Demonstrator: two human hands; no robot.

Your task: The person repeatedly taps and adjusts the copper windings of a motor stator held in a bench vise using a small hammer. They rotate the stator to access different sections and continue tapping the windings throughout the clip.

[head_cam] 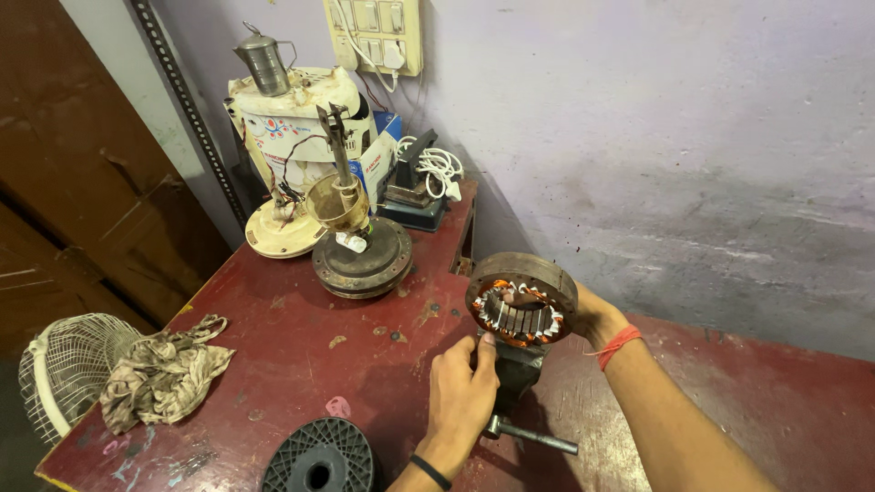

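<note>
Presently the left hand (460, 392) is bracing fingertips against the vise (516, 375) while the right hand (588, 314) is gripping the motor stator (522, 299) upright above it, steadying it.

A rusty matt metal stator ring (522, 299) with copper windings sits above a scuffed, red-painted table (301, 364).

The surface (301, 337) is dark red with worn, paler patches. The motor ring (522, 298) is rusty brown outside, with copper-orange windings and white wraps inside. The right hand (592, 314) has a red thread at the wrist, the left hand (460, 392) a black band. The spool (319, 460) is black, the rag (162, 374) dirty beige.
</note>
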